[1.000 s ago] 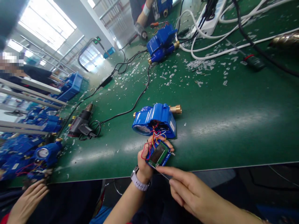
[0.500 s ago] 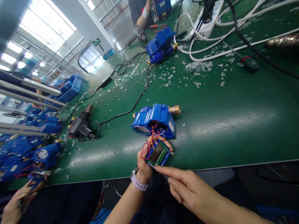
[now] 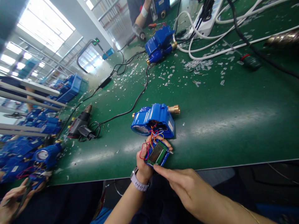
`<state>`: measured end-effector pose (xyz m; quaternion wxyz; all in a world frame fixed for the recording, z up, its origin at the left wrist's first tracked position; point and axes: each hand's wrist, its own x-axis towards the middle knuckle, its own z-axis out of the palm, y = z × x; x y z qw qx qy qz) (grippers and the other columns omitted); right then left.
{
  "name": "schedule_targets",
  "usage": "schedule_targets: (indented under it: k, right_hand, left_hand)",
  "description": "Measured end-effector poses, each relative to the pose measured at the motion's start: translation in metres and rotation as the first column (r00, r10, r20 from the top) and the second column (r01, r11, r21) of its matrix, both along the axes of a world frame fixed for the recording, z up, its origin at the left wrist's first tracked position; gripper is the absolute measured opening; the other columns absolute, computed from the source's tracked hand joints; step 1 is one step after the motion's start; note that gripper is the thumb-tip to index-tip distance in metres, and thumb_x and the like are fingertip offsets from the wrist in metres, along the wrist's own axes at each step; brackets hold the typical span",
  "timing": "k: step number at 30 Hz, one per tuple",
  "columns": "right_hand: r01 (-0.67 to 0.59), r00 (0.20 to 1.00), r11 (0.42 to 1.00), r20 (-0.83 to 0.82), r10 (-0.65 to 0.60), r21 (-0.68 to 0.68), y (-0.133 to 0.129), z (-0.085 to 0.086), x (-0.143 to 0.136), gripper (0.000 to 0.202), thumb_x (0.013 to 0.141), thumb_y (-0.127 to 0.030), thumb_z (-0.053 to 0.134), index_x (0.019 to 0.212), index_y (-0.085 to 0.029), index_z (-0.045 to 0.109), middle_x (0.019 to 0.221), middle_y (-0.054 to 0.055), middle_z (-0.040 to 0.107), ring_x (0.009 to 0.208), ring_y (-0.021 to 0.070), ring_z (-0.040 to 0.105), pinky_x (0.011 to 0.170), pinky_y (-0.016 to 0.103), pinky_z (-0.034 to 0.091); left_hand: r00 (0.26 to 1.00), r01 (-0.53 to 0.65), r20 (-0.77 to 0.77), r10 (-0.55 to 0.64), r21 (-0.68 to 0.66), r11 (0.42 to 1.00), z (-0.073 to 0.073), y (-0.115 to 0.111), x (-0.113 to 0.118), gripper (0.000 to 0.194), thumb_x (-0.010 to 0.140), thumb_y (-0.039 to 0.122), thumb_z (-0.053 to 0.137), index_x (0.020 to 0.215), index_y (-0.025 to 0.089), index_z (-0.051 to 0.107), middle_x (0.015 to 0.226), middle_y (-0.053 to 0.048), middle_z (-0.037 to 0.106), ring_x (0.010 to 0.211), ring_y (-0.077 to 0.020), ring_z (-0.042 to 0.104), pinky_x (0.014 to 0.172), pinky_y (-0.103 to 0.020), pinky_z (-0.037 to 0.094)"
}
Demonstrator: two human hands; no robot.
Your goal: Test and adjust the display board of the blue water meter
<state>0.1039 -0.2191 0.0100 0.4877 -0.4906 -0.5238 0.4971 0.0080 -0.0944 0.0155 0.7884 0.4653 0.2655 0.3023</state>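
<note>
Your left hand [image 3: 144,163] is wrapped around the green board [image 3: 157,153], holding it near the front edge of the table [image 3: 221,130]. Your right hand [image 3: 187,188] has its pointing finger stretched out to the low edge of the board; I can't tell if its other fingers are closed on something. The thin, bright wires [image 3: 153,137] run from the board to the open side of the blue meter [image 3: 161,115], which sits on the table just past your left hand. If you pull or twist the board away, the wires could go tight and one could pop loose. If your right finger pushes too hard, the board could tip or slip out of your grip, and maybe fall off the edge. The small white bits [image 3: 198,65] are farther back on the table, but one could get into the open meter if it were brushed forward.
</note>
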Motion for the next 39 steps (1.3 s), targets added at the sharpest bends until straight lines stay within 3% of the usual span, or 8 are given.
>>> schedule_targets:
  k: [2, 5, 9, 14, 21, 28, 33, 39]
  right_hand:
    - [0.019, 0.997, 0.998, 0.073, -0.024, 0.067, -0.002, -0.003, 0.0, 0.051, 0.093, -0.01, 0.034, 0.141, -0.018, 0.051, 0.114, 0.013, 0.065, 0.097, 0.0231, 0.062, 0.087, 0.039, 0.049]
    - [-0.057, 0.982, 0.985, -0.187, 0.027, -0.161, 0.001, 0.004, 0.0, 0.047, 0.096, -0.015, 0.036, 0.14, -0.016, 0.051, 0.079, 0.004, 0.064, 0.067, 0.0149, 0.059, 0.063, 0.025, 0.049]
    - [-0.2, 0.893, 0.919, -0.448, 0.029, -0.34, 0.008, 0.016, 0.002, 0.047, 0.098, -0.019, 0.032, 0.143, -0.013, 0.047, 0.054, -0.007, 0.036, 0.041, 0.0083, 0.029, 0.041, 0.018, 0.026]
    - [-0.019, 0.998, 1.0, 0.059, 0.02, -0.009, 0.003, 0.006, 0.004, 0.051, 0.092, -0.009, 0.034, 0.139, -0.017, 0.052, 0.088, 0.007, 0.066, 0.071, 0.0169, 0.06, 0.066, 0.028, 0.049]
    - [-0.111, 0.691, 0.983, 0.723, -0.027, 0.143, -0.008, -0.002, 0.005, 0.075, 0.075, 0.005, 0.037, 0.146, -0.02, 0.043, 0.08, 0.007, 0.065, 0.055, 0.0251, 0.063, 0.049, 0.038, 0.054]
    - [-0.104, 0.943, 0.994, 0.32, 0.093, 0.018, -0.007, 0.017, 0.026, 0.052, 0.094, -0.006, 0.039, 0.142, -0.025, 0.047, 0.119, 0.006, 0.066, 0.098, 0.0229, 0.066, 0.083, 0.035, 0.054]
    - [-0.084, 0.98, 0.99, 0.168, 0.103, -0.116, -0.014, 0.028, 0.034, 0.047, 0.095, -0.01, 0.041, 0.138, -0.027, 0.052, 0.105, 0.002, 0.07, 0.081, 0.0168, 0.067, 0.078, 0.029, 0.054]
    - [-0.033, 0.953, 0.999, 0.298, 0.043, -0.04, -0.023, 0.027, 0.032, 0.053, 0.088, -0.009, 0.039, 0.14, -0.016, 0.05, 0.128, 0.009, 0.061, 0.111, 0.0247, 0.061, 0.094, 0.04, 0.051]
  left_hand:
    - [1.0, -0.004, 0.0, 0.004, -0.001, 1.0, 0.001, -0.001, 0.0, 0.04, 0.08, 0.052, 0.054, 0.096, 0.016, 0.062, 0.082, -0.01, 0.067, 0.076, -0.027, 0.063, 0.074, -0.041, 0.052]
    - [1.0, -0.004, -0.006, 0.004, -0.012, 1.0, 0.004, -0.001, 0.002, 0.037, 0.081, 0.05, 0.054, 0.094, 0.016, 0.063, 0.082, -0.009, 0.067, 0.076, -0.0263, 0.063, 0.073, -0.04, 0.052]
    - [1.0, -0.009, -0.013, 0.009, 0.006, 1.0, 0.004, 0.0, 0.003, 0.039, 0.08, 0.052, 0.053, 0.092, 0.016, 0.062, 0.079, -0.009, 0.067, 0.072, -0.025, 0.063, 0.071, -0.038, 0.052]
    - [0.999, -0.02, -0.033, 0.02, 0.015, 1.0, 0.003, 0.0, 0.003, 0.043, 0.079, 0.056, 0.054, 0.093, 0.016, 0.062, 0.079, -0.009, 0.067, 0.074, -0.0264, 0.063, 0.072, -0.04, 0.052]
    - [1.0, -0.006, -0.002, 0.006, 0.031, 0.999, 0.001, -0.001, 0.001, 0.04, 0.081, 0.053, 0.053, 0.095, 0.016, 0.061, 0.081, -0.009, 0.067, 0.075, -0.0259, 0.063, 0.071, -0.039, 0.052]
    - [0.998, 0.006, -0.059, -0.005, 0.017, 1.0, -0.001, -0.002, 0.0, 0.044, 0.078, 0.057, 0.057, 0.094, 0.016, 0.061, 0.081, -0.01, 0.068, 0.076, -0.0278, 0.064, 0.075, -0.043, 0.052]
    - [0.998, -0.006, -0.064, 0.006, -0.004, 1.0, 0.002, -0.001, 0.002, 0.043, 0.076, 0.056, 0.06, 0.093, 0.016, 0.062, 0.081, -0.009, 0.069, 0.075, -0.0266, 0.064, 0.074, -0.04, 0.053]
    - [0.999, 0.003, -0.035, -0.003, -0.018, 1.0, 0.002, 0.0, 0.001, 0.041, 0.076, 0.052, 0.063, 0.094, 0.015, 0.064, 0.083, -0.01, 0.07, 0.078, -0.0263, 0.065, 0.076, -0.039, 0.052]
